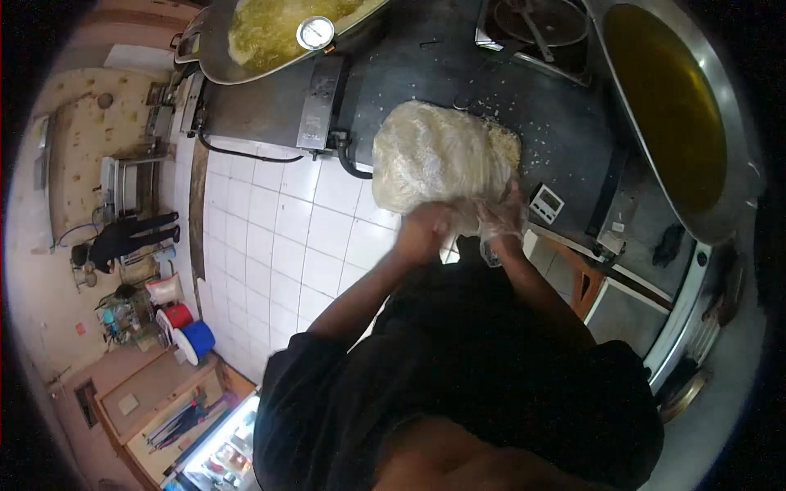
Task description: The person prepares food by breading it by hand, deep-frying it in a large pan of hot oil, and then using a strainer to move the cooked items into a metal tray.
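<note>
A large clear plastic bag lies at the near edge of the dark worktop, bulky and wrinkled, with pale crumbly material showing at its right end. My left hand is at the bag's near edge; blur hides whether its fingers grip the plastic. My right hand, in a clear plastic glove, is at the bag's near right corner, its fingers partly hidden by loose film. Pale crumbs lie scattered on the worktop behind and right of the bag.
A wide pan of bubbling yellow oil with a dial thermometer stands back left. Another large pan of oil is at right. A digital timer lies right of the bag. Far left, a person stands in dark clothes.
</note>
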The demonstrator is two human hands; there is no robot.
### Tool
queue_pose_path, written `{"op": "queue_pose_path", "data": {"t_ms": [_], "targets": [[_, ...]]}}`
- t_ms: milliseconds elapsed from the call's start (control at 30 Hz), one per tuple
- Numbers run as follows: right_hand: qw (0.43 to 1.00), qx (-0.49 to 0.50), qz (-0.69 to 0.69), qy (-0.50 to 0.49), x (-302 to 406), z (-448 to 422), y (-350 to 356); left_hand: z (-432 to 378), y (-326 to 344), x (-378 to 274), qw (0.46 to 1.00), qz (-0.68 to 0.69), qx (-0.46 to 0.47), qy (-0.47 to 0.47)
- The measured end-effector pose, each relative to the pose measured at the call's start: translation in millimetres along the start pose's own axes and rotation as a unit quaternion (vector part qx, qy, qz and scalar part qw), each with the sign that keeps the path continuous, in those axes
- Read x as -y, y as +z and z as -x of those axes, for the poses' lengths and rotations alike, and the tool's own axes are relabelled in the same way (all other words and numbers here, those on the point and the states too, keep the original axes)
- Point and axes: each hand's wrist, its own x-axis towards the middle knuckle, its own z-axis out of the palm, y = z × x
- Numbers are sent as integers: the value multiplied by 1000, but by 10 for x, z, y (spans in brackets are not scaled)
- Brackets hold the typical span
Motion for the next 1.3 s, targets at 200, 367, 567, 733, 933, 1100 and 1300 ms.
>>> {"op": "queue_pose_path", "data": {"t_ms": [200, 367, 567, 733, 933, 1100, 1300], "targets": [[936, 82, -233, 252, -4, -177, 45, -496, -192, 1238, 889, 214, -188, -360], [924, 233, -230, 199, -158, -296, 35, -746, -671, 932, 887, 214, -38, -408], [845, 328, -347, 241, -254, -33, 243, -288, -280, 934, 900, 244, -223, -284], [784, 469, -336, 228, 93, 549, 705, 1144, -778, 541, 844, 198, -272, -419], [715, 611, -294, 169, 684, 1773, 1187, 3429, -1133, 401, 752, 228, -347, -512], [629, 727, -241, 134, 1117, 3325, 1607, 5601, -1500, 187, 699, 199, -433, -533], [516, 823, -199, 133, 1615, 4820, 2161, 7790, -2087, 433, 673, 185, -430, -573]]}}
